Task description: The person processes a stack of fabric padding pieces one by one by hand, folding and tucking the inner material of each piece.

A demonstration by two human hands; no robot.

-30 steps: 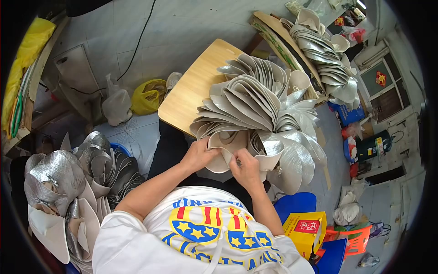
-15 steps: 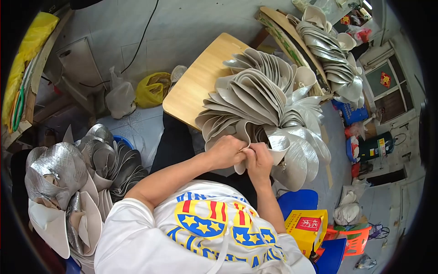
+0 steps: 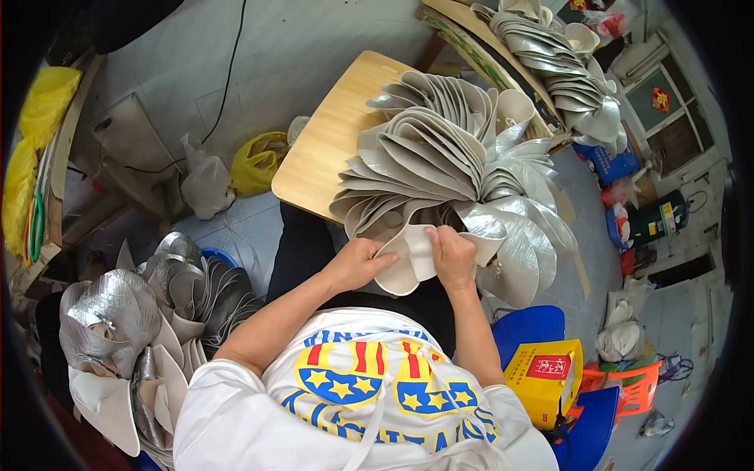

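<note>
Both hands grip one pale, curved sheet piece (image 3: 411, 255) at the near side of a large fanned bundle. My left hand (image 3: 355, 263) pinches its left edge, and my right hand (image 3: 454, 255) is closed on its upper right part with the thumb on top. The bundle (image 3: 432, 157) of beige and silver-faced pieces rests on and overhangs a light wooden table (image 3: 322, 149). Where the held piece joins the bundle is hidden.
More silver and beige pieces (image 3: 110, 314) lie at the lower left. Another bundle (image 3: 550, 71) is at the upper right. A yellow box (image 3: 542, 381) sits by a blue seat (image 3: 530, 330) at my right. Plastic bags (image 3: 206, 184) stand on the floor beyond the table.
My hands, together half a second ago, have moved apart. The held piece is now spread between them, its pale face showing. The view has shifted slightly.
</note>
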